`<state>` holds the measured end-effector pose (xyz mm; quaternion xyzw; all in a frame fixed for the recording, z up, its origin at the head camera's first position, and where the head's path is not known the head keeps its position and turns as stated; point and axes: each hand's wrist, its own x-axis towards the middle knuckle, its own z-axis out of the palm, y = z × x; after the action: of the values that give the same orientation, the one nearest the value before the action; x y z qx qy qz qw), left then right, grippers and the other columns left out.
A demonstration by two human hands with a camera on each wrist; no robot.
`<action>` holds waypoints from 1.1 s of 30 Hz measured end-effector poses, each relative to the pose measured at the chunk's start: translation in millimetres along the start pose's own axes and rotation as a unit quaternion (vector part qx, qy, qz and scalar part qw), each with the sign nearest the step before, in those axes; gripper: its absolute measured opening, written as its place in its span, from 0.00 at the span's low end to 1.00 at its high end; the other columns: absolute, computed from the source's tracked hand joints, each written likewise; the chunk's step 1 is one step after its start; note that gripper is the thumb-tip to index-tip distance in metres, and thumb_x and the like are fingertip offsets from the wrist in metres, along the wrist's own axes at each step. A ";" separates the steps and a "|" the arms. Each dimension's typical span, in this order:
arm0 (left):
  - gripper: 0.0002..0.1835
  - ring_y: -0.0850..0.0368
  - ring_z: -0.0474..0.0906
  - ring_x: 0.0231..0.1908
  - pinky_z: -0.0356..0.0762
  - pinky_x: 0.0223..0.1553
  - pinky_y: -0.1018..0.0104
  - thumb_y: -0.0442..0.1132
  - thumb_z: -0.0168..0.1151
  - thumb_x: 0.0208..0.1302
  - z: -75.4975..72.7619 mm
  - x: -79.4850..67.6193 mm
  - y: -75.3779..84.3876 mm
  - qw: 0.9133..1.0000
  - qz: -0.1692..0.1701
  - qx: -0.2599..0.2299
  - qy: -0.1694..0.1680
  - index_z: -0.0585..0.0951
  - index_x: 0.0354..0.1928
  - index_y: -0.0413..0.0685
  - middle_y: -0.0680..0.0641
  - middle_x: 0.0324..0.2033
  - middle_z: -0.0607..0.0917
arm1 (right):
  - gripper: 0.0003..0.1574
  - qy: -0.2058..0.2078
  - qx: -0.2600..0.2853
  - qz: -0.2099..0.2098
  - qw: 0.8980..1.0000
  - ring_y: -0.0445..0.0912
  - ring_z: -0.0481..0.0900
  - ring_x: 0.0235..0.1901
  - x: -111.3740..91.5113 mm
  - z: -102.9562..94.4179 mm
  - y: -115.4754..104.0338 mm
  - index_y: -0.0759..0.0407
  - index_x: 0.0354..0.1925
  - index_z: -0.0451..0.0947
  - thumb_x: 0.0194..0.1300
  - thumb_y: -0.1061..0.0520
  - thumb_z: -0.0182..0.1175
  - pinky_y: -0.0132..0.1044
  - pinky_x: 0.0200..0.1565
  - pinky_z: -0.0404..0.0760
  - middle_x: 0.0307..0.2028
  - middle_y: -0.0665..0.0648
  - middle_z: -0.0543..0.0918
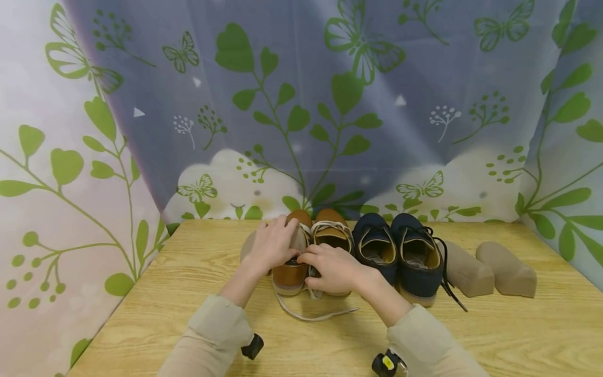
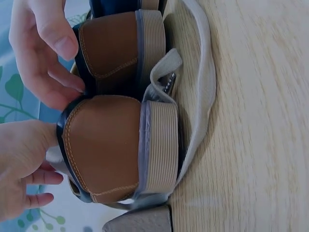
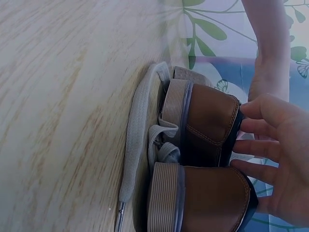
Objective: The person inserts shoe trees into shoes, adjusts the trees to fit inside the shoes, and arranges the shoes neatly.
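The left brown leather shoe (image 1: 289, 275) stands heel toward me, with a pale lace. My left hand (image 1: 273, 243) is over its opening, fingers bent around a beige shoe insert (image 2: 55, 154) that is mostly hidden by hand and shoe. In the left wrist view its thumb reaches behind the heel collar. My right hand (image 1: 336, 267) spreads loosely over the heels of both brown shoes, with fingertips right at the left shoe's collar in the right wrist view. The right brown shoe (image 1: 332, 230) is partly covered by this hand.
Navy shoes (image 1: 421, 283) with dark laces stand to the right, two beige inserts (image 1: 507, 269) beyond them. Another beige insert (image 1: 248, 245) lies left of the brown shoes. A loose lace (image 1: 320, 318) trails over the wooden table (image 1: 141, 314). A printed curtain (image 1: 282, 131) hangs behind.
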<state>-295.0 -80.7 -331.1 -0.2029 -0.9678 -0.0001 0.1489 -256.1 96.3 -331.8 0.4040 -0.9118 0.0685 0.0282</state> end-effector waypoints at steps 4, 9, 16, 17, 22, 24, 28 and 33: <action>0.36 0.47 0.74 0.44 0.70 0.43 0.50 0.54 0.69 0.51 -0.5 -0.5 -2.4 1.000 0.015 0.003 -0.001 0.70 0.60 0.49 0.42 0.47 0.74 | 0.26 -0.001 0.003 0.000 1.000 0.51 0.69 0.55 -0.5 0.5 0.0 0.53 0.59 0.72 0.64 0.48 0.56 0.46 0.49 0.74 0.57 0.54 0.71; 0.34 0.46 0.74 0.47 0.69 0.49 0.49 0.50 0.69 0.53 -7.3 -2.5 -6.1 0.999 0.028 -0.015 -0.034 0.69 0.61 0.50 0.43 0.51 0.73 | 0.26 -0.005 0.009 0.001 1.000 0.51 0.68 0.56 -1.8 0.9 0.0 0.53 0.59 0.71 0.64 0.48 0.56 0.47 0.49 0.73 0.58 0.54 0.71; 0.32 0.46 0.74 0.45 0.70 0.47 0.49 0.46 0.70 0.52 -12.6 -0.9 -6.7 0.998 0.039 -0.011 -0.047 0.70 0.58 0.50 0.43 0.49 0.74 | 0.26 -0.005 0.018 -0.005 1.000 0.51 0.69 0.55 -1.3 1.7 -0.9 0.53 0.59 0.72 0.64 0.48 0.56 0.46 0.50 0.72 0.57 0.55 0.71; 0.31 0.46 0.74 0.45 0.70 0.47 0.49 0.46 0.70 0.51 -12.4 0.1 -6.3 0.998 0.038 -0.003 -0.047 0.70 0.57 0.50 0.44 0.48 0.75 | 0.26 -0.005 0.018 -0.005 1.000 0.51 0.69 0.55 -0.8 1.8 -1.1 0.53 0.59 0.72 0.64 0.48 0.56 0.46 0.50 0.72 0.57 0.55 0.71; 0.29 0.46 0.74 0.45 0.69 0.46 0.50 0.44 0.70 0.51 -11.4 3.3 -4.2 0.998 0.030 0.020 -0.049 0.70 0.55 0.50 0.44 0.48 0.75 | 0.26 -0.009 0.020 0.003 1.000 0.51 0.69 0.56 0.5 1.1 -1.6 0.52 0.59 0.72 0.64 0.48 0.56 0.46 0.50 0.72 0.57 0.54 0.71; 0.30 0.46 0.74 0.46 0.68 0.46 0.51 0.44 0.70 0.51 -10.9 3.8 -3.7 0.998 0.027 0.023 -0.049 0.70 0.55 0.50 0.44 0.48 0.75 | 0.26 -0.009 0.021 0.005 1.000 0.51 0.69 0.55 0.6 0.5 -1.4 0.52 0.59 0.72 0.64 0.48 0.56 0.46 0.50 0.72 0.57 0.54 0.71; 0.31 0.47 0.73 0.46 0.68 0.47 0.51 0.45 0.70 0.51 -8.9 4.2 -3.2 0.998 0.024 0.032 -0.047 0.69 0.56 0.50 0.44 0.49 0.74 | 0.26 -0.010 0.024 0.005 1.000 0.52 0.70 0.55 0.7 -0.4 -1.2 0.53 0.59 0.72 0.64 0.48 0.57 0.47 0.50 0.72 0.56 0.55 0.71; 0.33 0.46 0.72 0.48 0.66 0.49 0.49 0.46 0.71 0.51 -4.5 2.8 -2.4 0.998 0.017 0.036 -0.049 0.68 0.58 0.50 0.44 0.50 0.74 | 0.26 -0.011 0.028 0.005 1.000 0.52 0.70 0.55 1.5 0.9 -1.3 0.54 0.58 0.72 0.63 0.48 0.57 0.47 0.50 0.72 0.57 0.55 0.71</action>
<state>-297.0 -82.0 -325.8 -0.2135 -0.9698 0.0472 0.1081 -256.1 94.2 -332.5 0.4007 -0.9118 0.0893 0.0067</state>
